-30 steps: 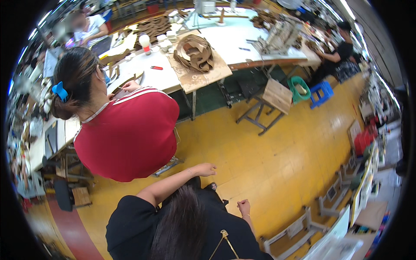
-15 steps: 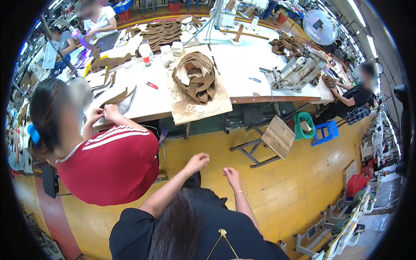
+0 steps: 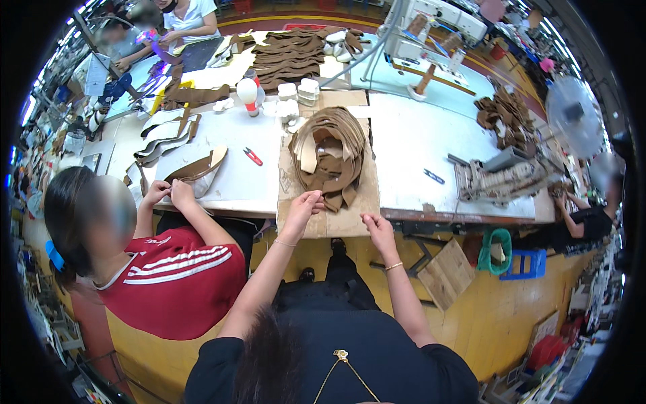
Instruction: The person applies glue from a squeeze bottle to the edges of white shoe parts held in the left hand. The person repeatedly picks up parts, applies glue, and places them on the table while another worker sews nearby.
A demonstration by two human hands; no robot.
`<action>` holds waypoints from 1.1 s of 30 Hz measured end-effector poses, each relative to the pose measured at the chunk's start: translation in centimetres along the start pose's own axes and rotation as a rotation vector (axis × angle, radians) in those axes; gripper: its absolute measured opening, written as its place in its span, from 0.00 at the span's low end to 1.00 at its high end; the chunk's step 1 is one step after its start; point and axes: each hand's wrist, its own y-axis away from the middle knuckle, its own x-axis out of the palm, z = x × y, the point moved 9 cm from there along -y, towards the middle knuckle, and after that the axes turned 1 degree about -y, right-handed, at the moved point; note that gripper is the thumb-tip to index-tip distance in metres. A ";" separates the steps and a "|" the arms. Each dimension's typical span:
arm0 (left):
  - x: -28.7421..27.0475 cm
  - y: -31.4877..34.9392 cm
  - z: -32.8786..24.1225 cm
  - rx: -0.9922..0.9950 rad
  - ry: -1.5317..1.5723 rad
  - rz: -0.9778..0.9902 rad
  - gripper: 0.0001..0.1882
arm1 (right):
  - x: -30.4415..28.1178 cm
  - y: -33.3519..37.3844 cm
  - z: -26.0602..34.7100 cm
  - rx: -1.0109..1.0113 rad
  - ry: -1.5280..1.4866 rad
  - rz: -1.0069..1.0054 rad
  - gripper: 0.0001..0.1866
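My left hand [image 3: 305, 210] is over the front edge of a cardboard sheet [image 3: 299, 227]. Its fingers are loosely bent and partly apart, and nothing shows in them. The fingertips are close to the near end of a coiled stack of brown fabric pieces [image 3: 344, 176]; whether they touch it I cannot tell. My right hand [image 3: 380, 233] is off the right front corner of the cardboard, empty, with fingers half bent toward the left. The stack has pale beige parts on its inner left side.
Left of me a person in a red top [image 3: 178, 289] handles a brown and white piece [image 3: 200, 170]. Red thread snips [image 3: 253, 156], dark snips [image 3: 434, 176] and a grey metal machine [image 3: 501, 178] are on the table. A wooden-topped stool [image 3: 447, 275] stands right, near a green-lined bin [image 3: 496, 252].
I have come nearer the table, and my view has shifted. Both hands have gone forward from above the floor to the table's front edge, the left one now beside the fabric stack.
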 end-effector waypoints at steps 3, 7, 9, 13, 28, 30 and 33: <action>0.0 -3.5 -0.7 -0.001 0.041 -0.129 0.15 | -1.0 -8.4 0.9 -0.051 -0.066 0.048 0.17; 1.6 -9.4 -0.5 -0.118 0.017 -0.258 0.19 | -2.4 -18.7 0.2 -0.041 0.036 0.048 0.20; 3.2 -12.3 -1.4 -0.120 -0.037 -0.284 0.23 | -3.0 -23.1 0.1 -0.089 0.085 0.041 0.22; 4.6 -17.2 -1.9 -0.183 -0.138 -0.348 0.31 | -2.5 -27.6 1.4 -0.169 0.127 0.043 0.28; 5.8 -21.8 -6.9 -0.178 -0.741 -0.641 0.51 | 3.6 -23.7 5.6 -0.359 0.089 0.355 0.28; 4.9 -21.4 -6.8 -0.126 -0.711 -0.630 0.43 | 3.7 -22.7 7.1 -0.402 0.117 0.385 0.28; 3.7 -20.8 -7.8 -0.051 -0.657 -0.595 0.34 | 3.1 -22.3 9.0 -0.449 0.056 0.512 0.24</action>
